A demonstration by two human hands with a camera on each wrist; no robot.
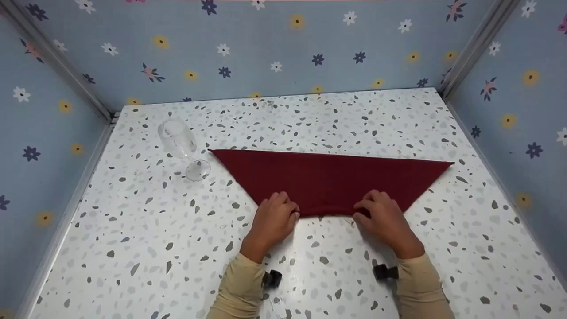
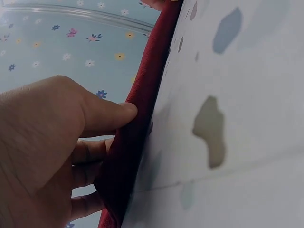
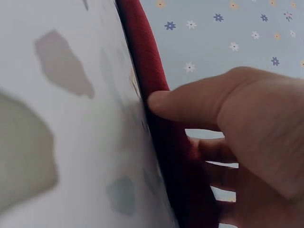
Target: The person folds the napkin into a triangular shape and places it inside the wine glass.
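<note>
A dark red cloth napkin (image 1: 328, 177) lies folded in a trapezoid, its long edge at the back and its short edge toward me. My left hand (image 1: 275, 217) grips the left end of the near edge. In the left wrist view the thumb (image 2: 124, 113) presses the rolled front edge, with the other fingers behind it. At the right end of that edge, my right hand (image 1: 382, 217) pinches the cloth, its thumb (image 3: 164, 104) against the front of the roll. Several of the right fingers are partly hidden behind the cloth.
A clear stemmed glass (image 1: 178, 138) stands upright left of the napkin's far left corner. The speckled white table (image 1: 146, 230) meets flower-patterned panels (image 1: 266, 48) at the back and both sides. Small black mounts (image 1: 273, 279) sit at the wrists.
</note>
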